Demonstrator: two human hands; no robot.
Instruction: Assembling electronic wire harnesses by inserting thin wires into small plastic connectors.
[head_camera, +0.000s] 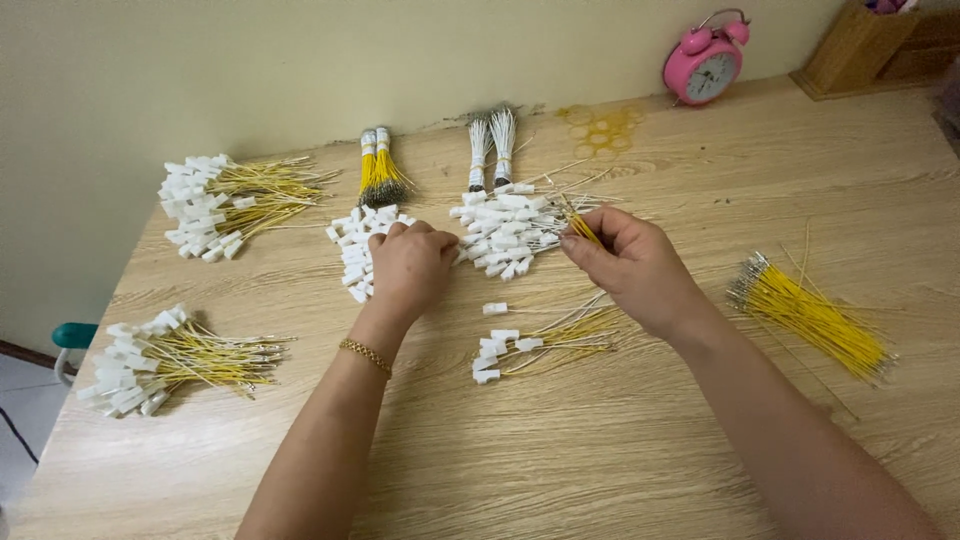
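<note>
The left hand lies curled on the pile of loose white connectors, fingers closed over them. The right hand pinches a short yellow wire, its long axis slanting up-left toward the white-wired connector heap between both hands on the worktop.

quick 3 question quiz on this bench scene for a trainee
1. True or false: the right hand pinches yellow wires.
2. What does the left hand rest on? A) loose white connectors B) the pink clock C) the loose wire pile
3. What colour is the bracelet on the left wrist?

Key: 1 true; 2 A; 3 gold.
</note>
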